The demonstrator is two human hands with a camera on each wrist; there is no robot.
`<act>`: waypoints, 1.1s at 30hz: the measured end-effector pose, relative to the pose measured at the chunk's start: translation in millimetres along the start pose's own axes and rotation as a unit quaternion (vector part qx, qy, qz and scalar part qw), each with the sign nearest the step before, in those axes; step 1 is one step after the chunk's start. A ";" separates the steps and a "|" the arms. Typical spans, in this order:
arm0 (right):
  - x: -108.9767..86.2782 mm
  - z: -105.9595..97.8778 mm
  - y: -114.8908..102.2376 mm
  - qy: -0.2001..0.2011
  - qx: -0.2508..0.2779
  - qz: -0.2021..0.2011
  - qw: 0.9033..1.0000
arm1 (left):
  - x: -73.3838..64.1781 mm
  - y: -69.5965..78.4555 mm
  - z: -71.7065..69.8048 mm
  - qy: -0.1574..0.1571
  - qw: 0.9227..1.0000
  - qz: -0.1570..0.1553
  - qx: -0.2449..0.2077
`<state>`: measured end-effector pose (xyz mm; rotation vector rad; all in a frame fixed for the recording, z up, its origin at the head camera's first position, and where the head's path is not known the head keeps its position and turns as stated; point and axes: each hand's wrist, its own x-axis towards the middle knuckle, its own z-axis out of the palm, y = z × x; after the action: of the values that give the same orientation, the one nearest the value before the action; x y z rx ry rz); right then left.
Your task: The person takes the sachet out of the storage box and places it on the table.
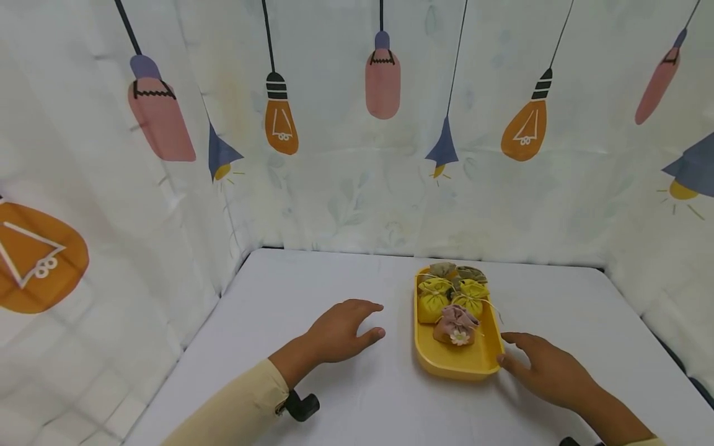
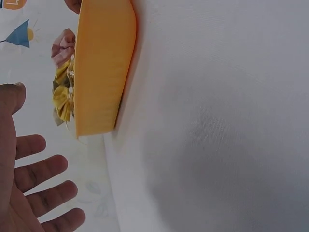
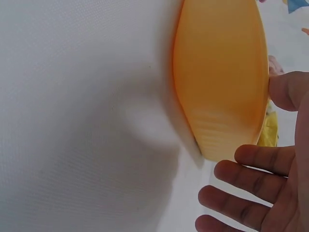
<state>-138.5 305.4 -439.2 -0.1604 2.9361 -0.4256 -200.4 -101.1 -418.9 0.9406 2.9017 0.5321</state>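
Observation:
A yellow tray (image 1: 454, 370) stands right of the table's middle in the head view. In its front part sits a pink and brown drawstring pouch (image 1: 456, 322) with a white flower. Behind it are two yellow pouches (image 1: 434, 305), then olive-coloured pouches (image 1: 443, 270) at the far end. My right hand (image 1: 549, 371) is at the tray's right side, fingers extended; in the right wrist view its thumb (image 3: 288, 91) overlaps the rim, and contact is hard to judge. Left of the tray, my left hand (image 1: 343, 331) is held apart from it, fingers spread and holding nothing.
The tray rests on a white-covered table (image 1: 357, 409). A patterned curtain (image 1: 334, 204) with printed lamps closes off the back and both sides. A black wrist device (image 1: 301, 407) projects below my left sleeve.

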 end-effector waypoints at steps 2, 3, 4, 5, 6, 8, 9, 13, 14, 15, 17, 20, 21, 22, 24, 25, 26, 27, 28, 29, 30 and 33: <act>0.5 1.4 0.8 0.002 0.003 -0.004 1.000 | 3.1 4.0 0.3 -0.008 1.000 -0.005 -0.004; 0.8 2.1 1.1 0.004 0.006 -0.005 1.000 | 4.8 5.4 0.8 -0.012 1.000 -0.007 -0.005; 1.2 2.4 1.2 0.003 0.008 -0.008 1.000 | 6.0 6.7 1.4 -0.016 1.000 -0.009 -0.004; 1.5 2.8 1.2 0.004 0.012 -0.009 1.000 | 7.0 8.0 1.8 -0.019 1.000 -0.010 -0.004; 2.0 3.1 1.4 0.004 0.016 -0.011 1.000 | 8.2 9.3 2.5 -0.021 1.000 -0.011 -0.004; 2.5 3.8 1.7 0.001 0.024 -0.012 1.000 | 10.1 11.8 3.6 -0.026 1.000 -0.012 -0.004; 2.8 4.3 2.0 0.000 0.030 -0.013 0.999 | 11.1 12.7 4.2 -0.028 1.000 -0.012 -0.005; 4.0 6.4 4.3 -0.008 0.052 -0.017 0.998 | 15.3 16.4 6.0 -0.035 0.999 -0.008 -0.006; 4.2 7.1 5.1 -0.010 0.057 -0.017 0.998 | 16.5 17.2 6.4 -0.037 0.999 -0.007 -0.006; 4.4 7.7 5.7 -0.011 0.062 -0.018 0.998 | 17.7 18.1 6.8 -0.040 0.999 -0.006 -0.005; 4.6 8.6 6.9 -0.012 0.070 -0.021 0.997 | 20.2 19.9 7.8 -0.043 0.999 -0.003 -0.004; 4.5 9.7 7.7 -0.009 0.078 -0.025 0.997 | 24.2 23.0 8.9 -0.045 0.999 0.000 -0.003; 4.4 9.8 7.8 -0.008 0.079 -0.025 0.997 | 25.5 24.2 9.2 -0.045 0.999 0.002 -0.004; 4.5 9.8 7.7 -0.008 0.080 -0.025 0.996 | 26.8 25.5 9.4 -0.045 0.999 0.003 -0.006; 4.5 9.6 7.4 -0.008 0.081 -0.024 0.996 | 29.2 27.7 10.5 -0.044 0.999 0.007 -0.007; 4.4 9.3 7.2 -0.009 0.082 -0.024 0.996 | 30.1 28.8 10.9 -0.044 0.999 0.009 -0.009; 4.4 9.1 6.9 -0.009 0.083 -0.024 0.996 | 31.1 29.8 11.6 -0.043 0.999 0.009 -0.009; 4.4 8.8 6.7 -0.009 0.083 -0.024 0.996 | 32.1 30.8 12.4 -0.043 0.999 0.010 -0.010; 4.3 8.5 6.5 -0.010 0.083 -0.024 0.996 | 33.0 31.7 13.0 -0.042 0.999 0.011 -0.010; 4.3 8.3 6.5 -0.009 0.082 -0.025 0.996 | 34.0 32.6 13.8 -0.041 0.999 0.012 -0.011; 4.2 8.1 6.4 -0.008 0.081 -0.026 0.996 | 34.9 33.6 14.4 -0.041 0.999 0.013 -0.013; 3.8 7.7 6.4 -0.002 0.077 -0.030 0.997 | 37.7 36.7 15.6 -0.041 0.999 0.015 -0.017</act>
<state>-141.4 308.9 -448.9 -0.2303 2.8862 -0.6566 -208.2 -46.8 -418.9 0.9789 2.8011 0.5283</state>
